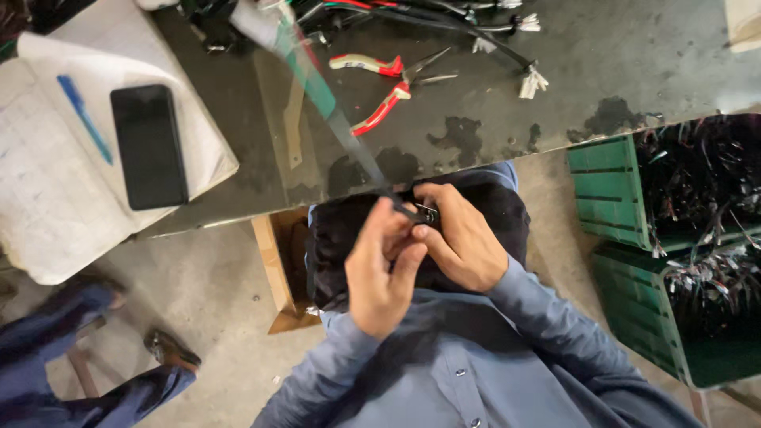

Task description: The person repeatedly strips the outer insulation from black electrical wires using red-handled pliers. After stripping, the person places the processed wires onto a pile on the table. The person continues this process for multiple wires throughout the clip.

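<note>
Black connector, just below the surface edge: left hand and right hand pinch it, taping under way; steady tension judged necessary next.

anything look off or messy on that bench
Yes. The dark tabletop has worn, blotchy patches near its front edge, the red-handled pliers lie splayed open, and the phone sits askew on an open notebook that overhangs the edge.

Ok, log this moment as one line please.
left hand: pinching taut wire bundle | right hand: gripping small black connector | bench: red-handled pliers, phone on notebook | floor: green crates of wires
</note>
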